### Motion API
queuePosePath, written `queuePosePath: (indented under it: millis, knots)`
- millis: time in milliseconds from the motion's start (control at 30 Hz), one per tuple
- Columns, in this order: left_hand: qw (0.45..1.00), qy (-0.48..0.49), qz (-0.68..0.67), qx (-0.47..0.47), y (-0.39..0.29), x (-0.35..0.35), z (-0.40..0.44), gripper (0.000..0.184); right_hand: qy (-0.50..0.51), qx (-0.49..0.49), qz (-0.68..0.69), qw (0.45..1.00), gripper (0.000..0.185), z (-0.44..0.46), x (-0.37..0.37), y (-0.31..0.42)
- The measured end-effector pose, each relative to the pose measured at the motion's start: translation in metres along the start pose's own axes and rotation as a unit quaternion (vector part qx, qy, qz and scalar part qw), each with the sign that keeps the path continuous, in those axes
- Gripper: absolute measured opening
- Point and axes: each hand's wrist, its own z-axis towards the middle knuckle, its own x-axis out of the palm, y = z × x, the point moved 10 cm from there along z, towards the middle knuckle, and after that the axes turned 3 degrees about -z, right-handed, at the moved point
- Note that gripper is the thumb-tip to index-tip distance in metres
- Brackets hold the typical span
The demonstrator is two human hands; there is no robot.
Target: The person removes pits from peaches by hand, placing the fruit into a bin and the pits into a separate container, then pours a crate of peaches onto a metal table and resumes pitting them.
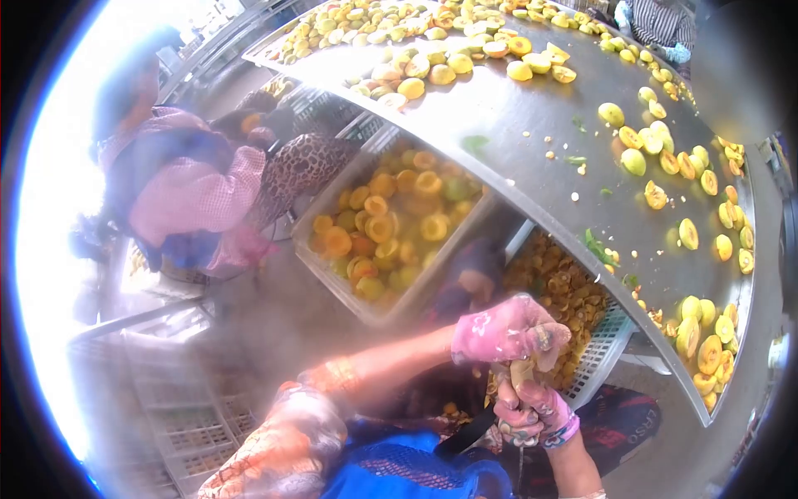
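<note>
My left hand [511,328], in a pink flowered glove with soiled fingertips, is closed just above my right hand. The right hand [532,414], gloved in a similar print, is closed too, its fingers curled. Between them shows a narrow brownish piece [522,376]; whether it is a glove finger or a held object I cannot make out. Both hands are over my lap, beside a crate [613,337] heaped with brown-orange scraps [565,283]. Left of the hands stands a pale plastic tub [378,312] of halved yellow-orange fruit [378,226].
A metal table [540,125] slopes across the upper right, its raised edge near my hands, with cut yellow-green fruit [633,161] and leaf bits scattered on it. A co-worker in a pink checked top [191,191] sits at left. Another person [661,25] is at the far side. Stacked crates [191,424] stand lower left.
</note>
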Motion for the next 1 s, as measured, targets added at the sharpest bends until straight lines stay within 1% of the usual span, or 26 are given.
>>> queuePosePath:
  millis: [67,100,133,200,233,300,333,367,400,433,467,500,533,567,600,633,667,700,733,800,833,867,933,967,1000]
  knots:
    - [0.999,-0.01,-0.043,-0.001,-0.002,0.001,0.008,0.053,0.098,-0.004,0.098,0.99,0.036,0.001,0.019,0.002]
    - [0.992,-0.042,-0.115,0.043,-0.01,0.0,0.01,0.055,0.068,-0.024,0.072,0.995,0.033,-0.001,0.019,0.006]
    - [0.975,-0.077,-0.185,0.099,-0.008,-0.002,0.011,0.054,0.09,-0.032,0.07,0.993,0.034,-0.002,0.027,0.011]
    - [0.949,-0.142,-0.278,0.047,0.001,-0.004,0.012,0.05,0.11,-0.033,0.07,0.991,0.035,0.002,0.026,0.015]
    - [0.949,-0.141,-0.276,0.054,-0.001,-0.002,0.012,0.05,0.111,-0.032,0.063,0.991,0.035,0.001,0.026,0.014]
    - [0.893,-0.236,-0.379,-0.053,0.025,-0.008,0.006,0.045,0.08,-0.065,0.016,0.995,0.037,0.001,0.019,0.018]
    - [0.843,-0.271,-0.46,-0.067,0.033,-0.013,0.005,0.044,0.015,-0.133,-0.147,0.98,0.038,-0.006,0.009,0.027]
    - [0.831,-0.324,-0.447,-0.066,0.036,-0.031,-0.002,0.044,0.009,-0.103,-0.076,0.992,0.035,-0.007,-0.018,0.009]
    - [0.813,-0.383,-0.434,-0.061,0.037,-0.054,-0.014,0.044,0.112,-0.088,-0.02,0.99,0.032,-0.014,0.032,0.026]
    - [0.823,-0.415,-0.387,-0.026,0.031,-0.078,-0.027,0.042,0.117,-0.073,0.075,0.988,0.035,-0.012,-0.017,0.013]
    - [0.835,-0.424,-0.35,0.021,0.02,-0.099,-0.039,0.043,-0.033,0.005,-0.155,0.987,0.065,-0.012,-0.16,-0.017]
    - [0.838,-0.469,-0.273,0.063,0.004,-0.12,-0.061,0.041,-0.009,0.018,-0.17,0.985,0.065,-0.002,-0.153,-0.016]
    - [0.834,-0.505,-0.2,0.094,-0.009,-0.138,-0.083,0.038,-0.067,0.06,-0.349,0.933,0.065,-0.002,-0.157,-0.024]
    - [0.842,-0.516,-0.089,0.13,-0.013,-0.158,-0.105,0.041,-0.125,0.09,-0.513,0.844,0.064,-0.008,-0.157,-0.028]
    - [0.79,-0.567,0.19,0.136,-0.014,-0.192,-0.13,0.037,-0.183,0.111,-0.658,0.722,0.064,-0.016,-0.152,-0.025]
    - [0.772,-0.579,0.259,0.044,-0.017,-0.192,-0.138,0.037,-0.236,0.124,-0.776,0.572,0.063,-0.025,-0.146,-0.017]
    - [0.742,-0.586,0.323,-0.044,-0.026,-0.195,-0.151,0.038,-0.283,0.125,-0.864,0.396,0.063,-0.026,-0.137,0.001]
    - [0.612,-0.548,0.567,-0.062,-0.042,-0.188,-0.161,0.041,-0.28,0.12,-0.871,0.385,0.063,-0.022,-0.133,0.002]
    - [0.604,-0.559,0.564,-0.06,-0.03,-0.189,-0.178,0.041,-0.292,0.056,-0.879,0.373,0.062,-0.025,-0.13,0.007]
    - [0.608,-0.458,0.635,-0.13,0.017,-0.192,-0.188,0.038,-0.311,-0.079,-0.88,0.351,0.062,-0.025,-0.112,0.018]
    - [0.685,-0.366,0.593,-0.214,0.143,-0.245,-0.21,0.032,-0.347,-0.013,-0.803,0.485,0.064,-0.03,-0.088,0.03]
    - [0.745,-0.271,0.533,-0.297,0.263,-0.286,-0.236,0.027,-0.349,-0.037,-0.802,0.484,0.061,-0.031,-0.078,0.036]
    - [0.664,-0.316,0.605,-0.305,0.164,-0.214,-0.222,0.02,-0.32,-0.073,-0.834,0.444,0.055,-0.025,-0.071,0.035]
    - [0.621,-0.339,0.634,-0.311,0.101,-0.17,-0.214,0.017,-0.299,-0.076,-0.856,0.415,0.052,-0.018,-0.075,0.028]
    - [0.622,-0.344,0.631,-0.311,0.089,-0.164,-0.208,0.017,-0.279,-0.071,-0.877,0.385,0.049,-0.011,-0.083,0.021]
